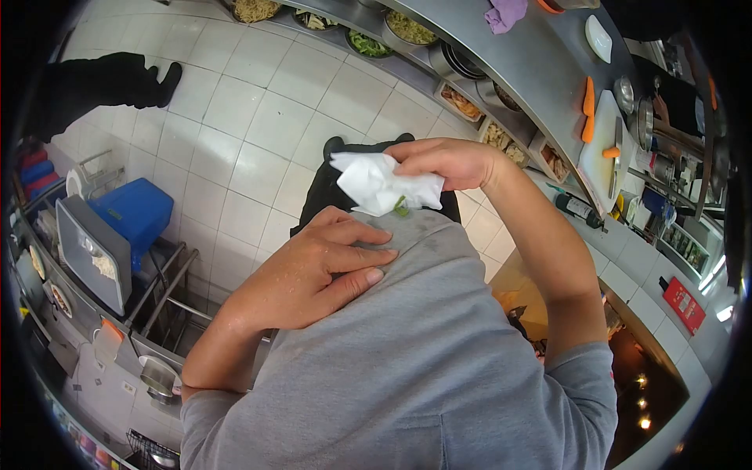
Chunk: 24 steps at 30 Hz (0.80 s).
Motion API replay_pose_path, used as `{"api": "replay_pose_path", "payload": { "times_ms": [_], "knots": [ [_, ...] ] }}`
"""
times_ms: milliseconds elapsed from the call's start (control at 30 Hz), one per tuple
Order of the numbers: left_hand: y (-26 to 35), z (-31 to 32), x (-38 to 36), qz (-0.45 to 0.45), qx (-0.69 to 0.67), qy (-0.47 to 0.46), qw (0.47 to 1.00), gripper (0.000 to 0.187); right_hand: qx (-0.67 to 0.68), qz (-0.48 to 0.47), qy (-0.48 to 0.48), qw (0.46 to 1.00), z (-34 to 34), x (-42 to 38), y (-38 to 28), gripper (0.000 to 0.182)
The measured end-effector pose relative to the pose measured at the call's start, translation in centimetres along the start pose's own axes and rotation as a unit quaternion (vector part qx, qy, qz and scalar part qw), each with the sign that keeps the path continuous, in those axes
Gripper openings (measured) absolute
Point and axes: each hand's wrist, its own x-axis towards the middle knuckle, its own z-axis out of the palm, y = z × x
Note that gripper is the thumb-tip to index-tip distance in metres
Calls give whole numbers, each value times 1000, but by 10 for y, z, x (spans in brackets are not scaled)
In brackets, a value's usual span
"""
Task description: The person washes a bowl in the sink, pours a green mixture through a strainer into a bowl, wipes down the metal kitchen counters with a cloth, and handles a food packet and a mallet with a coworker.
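Observation:
My right hand pinches a crumpled white paper towel in front of my belly. A small green scrap, perhaps a bit of leaf, shows at the towel's lower edge. Fingers stretched out, my left hand lies on the front of my grey shirt, just below the towel. Darker damp-looking spots mark the shirt near its hem. Water drops show on my left wrist.
At right, a steel counter carries a white cutting board, a knife and carrots. Food containers fill the shelf underneath. A blue bin stands left beside a grey tub. Another person's dark-clothed leg is at upper left.

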Motion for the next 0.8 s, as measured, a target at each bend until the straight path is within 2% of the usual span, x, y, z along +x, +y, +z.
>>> {"api": "replay_pose_path", "payload": {
  "times_ms": [33, 100, 333, 433, 500, 533, 600, 633, 700, 800],
  "knots": [
    [0, 0, 1, -1, -1, -1, 1000, 31, 1, 1, 0, 1000, 0, 0, -2, 53],
    [1, -1, 3, -2, -2, -2, 1000, 31, -88, 17, -48, 995, -1, 0, -7, 60],
    [3, -4, 8, -11, -11, -3, 1000, 31, -109, 35, -32, 993, 4, -1, -16, 65],
    [4, -4, 10, -12, -5, -2, 1000, 31, -107, 15, -42, 993, 9, -9, -20, 65],
    [4, -4, 11, -15, -9, 3, 1000, 31, -193, 3, -41, 980, 8, -11, -20, 60],
    [4, -4, 11, -15, -9, 4, 1000, 31, -194, 3, -41, 980, 11, -14, -21, 60],
    [4, -4, 13, -8, -1, 4, 1000, 31, -324, -17, -11, 946, 20, -20, -23, 62],
    [4, -4, 13, -8, -1, 4, 1000, 31, -324, -17, -11, 946, 23, -22, -23, 62],
    [3, -5, 13, -14, 7, -8, 1000, 30, -409, -31, 12, 912, 28, -24, -23, 73],
    [3, -4, 14, -12, 12, -8, 1000, 30, -409, -38, 15, 912, 31, -21, -21, 62]
  ]
}}
